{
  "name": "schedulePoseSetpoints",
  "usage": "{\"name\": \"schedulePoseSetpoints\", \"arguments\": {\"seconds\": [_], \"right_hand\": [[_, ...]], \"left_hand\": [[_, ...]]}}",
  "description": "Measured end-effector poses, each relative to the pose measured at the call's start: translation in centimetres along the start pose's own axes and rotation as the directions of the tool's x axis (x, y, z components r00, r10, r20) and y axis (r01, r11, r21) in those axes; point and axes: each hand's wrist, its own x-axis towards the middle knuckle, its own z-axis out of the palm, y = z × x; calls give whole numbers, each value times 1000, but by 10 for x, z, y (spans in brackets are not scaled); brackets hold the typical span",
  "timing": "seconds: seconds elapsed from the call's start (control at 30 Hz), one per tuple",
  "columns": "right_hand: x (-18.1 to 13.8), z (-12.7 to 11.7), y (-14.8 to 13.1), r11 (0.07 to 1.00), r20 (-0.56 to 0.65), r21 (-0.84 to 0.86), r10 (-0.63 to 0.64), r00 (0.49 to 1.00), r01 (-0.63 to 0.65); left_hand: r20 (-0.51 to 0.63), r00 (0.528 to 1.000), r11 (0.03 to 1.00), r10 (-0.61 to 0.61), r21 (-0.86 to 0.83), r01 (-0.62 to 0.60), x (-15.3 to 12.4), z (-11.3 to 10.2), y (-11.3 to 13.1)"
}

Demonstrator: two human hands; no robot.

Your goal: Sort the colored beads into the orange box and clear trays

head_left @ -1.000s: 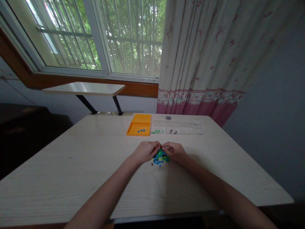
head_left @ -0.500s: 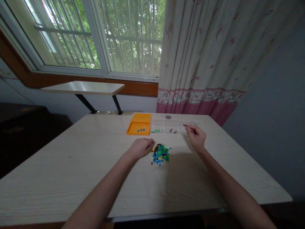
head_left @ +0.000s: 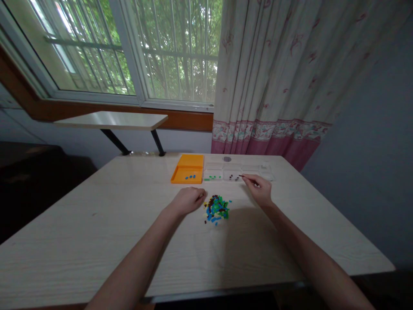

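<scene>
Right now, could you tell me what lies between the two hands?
Head view: a pile of coloured pieces, nearer the left hand than the right hand, which holds a thin stick.

Daylight from the window (head_left: pixel 129 47); dim room, edges bowed, soft focus.
</scene>
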Motion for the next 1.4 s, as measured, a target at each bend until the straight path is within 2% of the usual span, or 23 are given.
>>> {"name": "schedulePoseSetpoints", "arguments": {"seconds": [0.2, 0.47, 0.67, 0.83, 0.97, 1.2, 1.4], "right_hand": [[0, 4, 8, 989, 113, -2, 149, 982, -150], [10, 25, 43, 905, 86, -259, 369, 926, -337], [9, 32, 47, 833, 109, -423, 438, 892, -357], [4, 26, 45, 859, 160, -420, 388, 908, -293], [-6, 22, 36, 902, 233, -366, 329, 915, -230], [-21, 31, 7, 956, 388, -280, 200, 900, -92], [-28, 34, 0, 978, 518, -206, 75, 852, 40]], "left_hand": [[15, 1000, 1000, -9, -9, 9, -1, -2, -1], [8, 1000, 1000, 27, 1, -27, -1, 0, -2], [23, 1000, 995, 12, -100, -9, -1, 0, -5], [84, 996, 978, 38, -208, -20, -1, -1, -6], [96, 994, 974, 55, -223, -33, 0, 0, -5], [78, 997, 979, 30, -204, -14, 0, 1, -6], [76, 997, 975, -33, -216, 49, -1, -2, -6]]}}
